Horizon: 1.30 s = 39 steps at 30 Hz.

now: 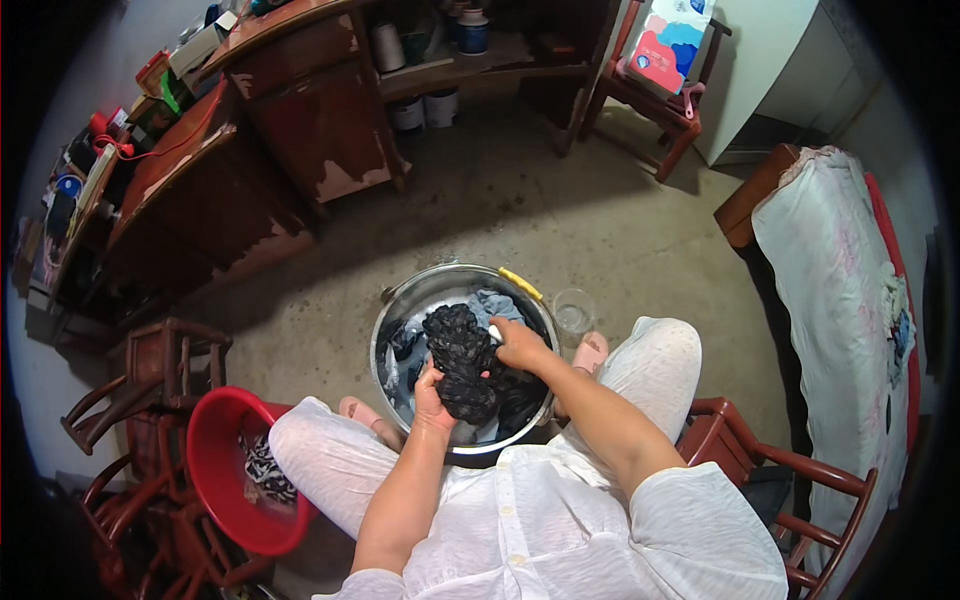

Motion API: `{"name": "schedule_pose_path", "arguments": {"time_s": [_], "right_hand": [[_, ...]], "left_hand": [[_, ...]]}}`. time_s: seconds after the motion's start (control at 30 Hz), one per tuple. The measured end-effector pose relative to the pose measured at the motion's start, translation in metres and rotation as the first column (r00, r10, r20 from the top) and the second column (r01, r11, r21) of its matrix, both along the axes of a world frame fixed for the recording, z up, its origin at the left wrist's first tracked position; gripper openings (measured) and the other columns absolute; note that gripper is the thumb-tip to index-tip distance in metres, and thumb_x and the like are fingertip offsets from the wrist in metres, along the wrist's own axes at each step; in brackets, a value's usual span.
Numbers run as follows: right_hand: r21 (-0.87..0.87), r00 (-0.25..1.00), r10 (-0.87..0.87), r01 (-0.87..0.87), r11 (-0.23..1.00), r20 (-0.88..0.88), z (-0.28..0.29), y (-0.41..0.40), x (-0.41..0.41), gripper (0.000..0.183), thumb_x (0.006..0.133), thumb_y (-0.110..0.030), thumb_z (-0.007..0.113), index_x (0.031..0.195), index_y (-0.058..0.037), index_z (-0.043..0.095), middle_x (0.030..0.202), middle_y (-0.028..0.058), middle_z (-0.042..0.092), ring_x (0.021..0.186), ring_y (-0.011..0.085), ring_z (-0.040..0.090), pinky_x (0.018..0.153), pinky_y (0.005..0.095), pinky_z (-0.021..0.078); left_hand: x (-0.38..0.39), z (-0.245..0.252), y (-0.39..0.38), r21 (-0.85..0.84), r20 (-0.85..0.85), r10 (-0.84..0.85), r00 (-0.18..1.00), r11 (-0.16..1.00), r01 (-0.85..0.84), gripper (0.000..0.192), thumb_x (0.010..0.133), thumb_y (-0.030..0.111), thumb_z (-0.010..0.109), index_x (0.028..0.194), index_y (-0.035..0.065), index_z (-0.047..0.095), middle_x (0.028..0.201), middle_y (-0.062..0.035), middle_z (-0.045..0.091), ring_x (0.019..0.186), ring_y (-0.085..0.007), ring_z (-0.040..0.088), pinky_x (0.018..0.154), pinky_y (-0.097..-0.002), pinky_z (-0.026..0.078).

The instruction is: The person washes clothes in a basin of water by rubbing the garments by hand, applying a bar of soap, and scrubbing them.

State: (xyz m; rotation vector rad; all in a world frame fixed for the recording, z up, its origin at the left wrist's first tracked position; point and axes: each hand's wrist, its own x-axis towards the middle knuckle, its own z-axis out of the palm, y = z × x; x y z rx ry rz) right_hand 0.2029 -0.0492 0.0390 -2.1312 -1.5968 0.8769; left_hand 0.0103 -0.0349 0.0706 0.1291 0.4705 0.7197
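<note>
Over a round metal tub point(379, 330), my left hand point(433, 401) grips a bunched black wet garment point(461, 360) from its left side. My right hand point(521, 346) holds a small white object point(495, 333) against the garment's right edge. Fingers hide most of that object, so I cannot tell whether it is soap or a handle. Below the garment, light-blue cloth point(496, 306) and other dark cloth lie in the tub. A yellow grip point(520, 283) sits on the tub's handle at the far right rim.
A clear bowl point(574, 310) stands on the floor right of the tub. To the left, a red plastic basin point(202, 472) holds patterned cloth. Wooden chairs point(176, 360) flank me, and a worn cabinet point(315, 112) stands ahead. A cloth-covered piece of furniture point(810, 225) is on the right.
</note>
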Motion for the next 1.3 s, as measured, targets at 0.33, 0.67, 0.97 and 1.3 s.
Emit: {"name": "schedule_pose_path", "arguments": {"time_s": [0.33,0.67,0.97,1.3], "right_hand": [[0.079,0.929,0.367,-0.363,0.929,-0.049,0.108,-0.007,-0.058,0.039,0.091,-0.041,0.033,0.12,-0.0196,0.045,0.093,0.0221,0.055,0.089,0.0374,0.056,0.077,0.0449,0.045],[-0.052,0.976,-0.128,0.12,0.991,-0.176,-0.01,0.034,-0.011,0.046,0.088,-0.041,0.04,0.114,-0.0049,0.051,0.105,0.0233,0.056,0.096,0.0338,0.056,0.083,0.0384,0.0427],[-0.121,0.88,-0.167,0.126,0.985,-0.444,0.023,0.027,-0.028,0.038,0.067,-0.025,0.065,0.09,0.0031,0.058,0.082,0.0146,0.059,0.078,0.0235,0.057,0.069,0.0345,0.0435],[0.256,0.691,0.242,-0.085,0.963,-0.681,0.097,-0.003,-0.03,0.016,0.068,-0.008,0.064,0.075,-0.0039,0.051,0.068,-0.0017,0.047,0.066,0.0085,0.044,0.058,0.0255,0.0349]], "left_hand": [[-0.006,-0.004,0.0,-0.14,-0.078,0.072,0.994,0.987,-0.082,0.041,0.086,0.038,0.045,0.108,0.0053,0.054,0.106,-0.0122,0.059,0.102,-0.0303,0.055,0.09,-0.0439,0.043],[0.001,0.002,-0.015,0.141,-0.527,-0.028,0.85,0.983,0.12,0.024,0.084,0.015,0.051,0.105,0.0052,0.057,0.102,-0.0068,0.06,0.092,-0.0177,0.058,0.081,-0.0312,0.047],[-0.005,-0.001,0.009,0.219,-0.787,0.083,0.611,0.964,0.152,0.038,0.087,0.037,0.053,0.092,-0.0001,0.06,0.086,-0.006,0.061,0.074,-0.0121,0.056,0.067,-0.0267,0.044],[-0.009,0.008,0.042,0.342,-0.375,0.338,0.863,0.916,-0.209,0.034,0.074,-0.004,0.049,0.107,0.0027,0.052,0.094,-0.0107,0.061,0.085,-0.0204,0.06,0.08,-0.031,0.047]]}}
